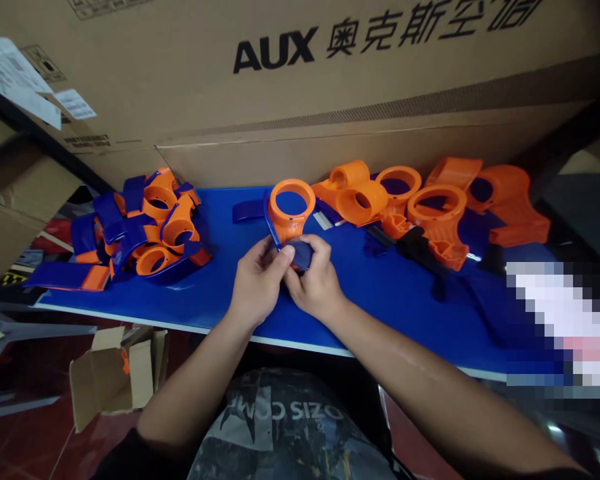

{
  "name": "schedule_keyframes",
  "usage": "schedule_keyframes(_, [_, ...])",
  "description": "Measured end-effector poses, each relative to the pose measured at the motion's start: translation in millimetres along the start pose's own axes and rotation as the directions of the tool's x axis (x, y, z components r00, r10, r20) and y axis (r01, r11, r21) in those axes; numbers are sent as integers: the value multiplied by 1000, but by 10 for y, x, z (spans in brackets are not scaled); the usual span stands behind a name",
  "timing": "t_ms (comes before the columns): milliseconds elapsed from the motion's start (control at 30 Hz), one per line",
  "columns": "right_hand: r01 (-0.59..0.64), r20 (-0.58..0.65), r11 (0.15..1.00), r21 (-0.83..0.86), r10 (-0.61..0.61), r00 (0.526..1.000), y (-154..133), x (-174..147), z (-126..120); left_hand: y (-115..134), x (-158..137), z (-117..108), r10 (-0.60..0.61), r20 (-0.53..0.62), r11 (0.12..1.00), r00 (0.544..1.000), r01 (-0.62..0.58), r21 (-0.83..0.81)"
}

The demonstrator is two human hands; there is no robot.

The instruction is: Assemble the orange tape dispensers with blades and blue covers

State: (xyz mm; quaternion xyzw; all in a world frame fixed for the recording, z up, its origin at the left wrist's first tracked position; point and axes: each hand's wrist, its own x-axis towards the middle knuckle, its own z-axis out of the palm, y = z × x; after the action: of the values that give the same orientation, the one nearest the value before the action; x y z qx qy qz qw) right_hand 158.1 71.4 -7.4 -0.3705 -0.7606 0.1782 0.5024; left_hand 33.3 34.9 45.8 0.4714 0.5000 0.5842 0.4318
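Over the middle of the blue table (220, 300) I hold an orange and blue plastic tape dispenser (293, 230), its round ring facing up and away from me. My left hand (258, 280) is closed around the left side of its handle, with the thumb pressing on a dark blue piece (303, 255) at the near end. My right hand (320, 277) grips the same end from the right, fingers curled round it. A blue flap (249, 211) extends left of the ring. The hands hide most of the handle.
To the left lies a pile of orange and blue tape dispensers (180, 227). Several orange dispenser bodies (363, 200) lie at the right, with dark parts (415, 247) near them. A large cardboard box (280, 100) stands behind. An open carton (95, 380) is on the floor.
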Motion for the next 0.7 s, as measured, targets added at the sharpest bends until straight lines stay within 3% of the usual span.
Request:
schedule_keyframes(167, [92,21,995,46,-93,995,17,22,-10,42,-55,-103,70,42,985,997,-76,153])
schedule_keyframes(367, [136,56,987,88,-141,988,-15,47,-30,9,-96,-190,64,45,974,997,-72,214])
schedule_keyframes(533, [132,-3,990,42,-132,991,-26,59,-66,19,-131,-273,44,206,982,978,-80,170])
schedule_keyframes(700, [140,13,989,46,-141,990,-52,66,-77,-50,-135,-320,31,146,976,989,-61,209])
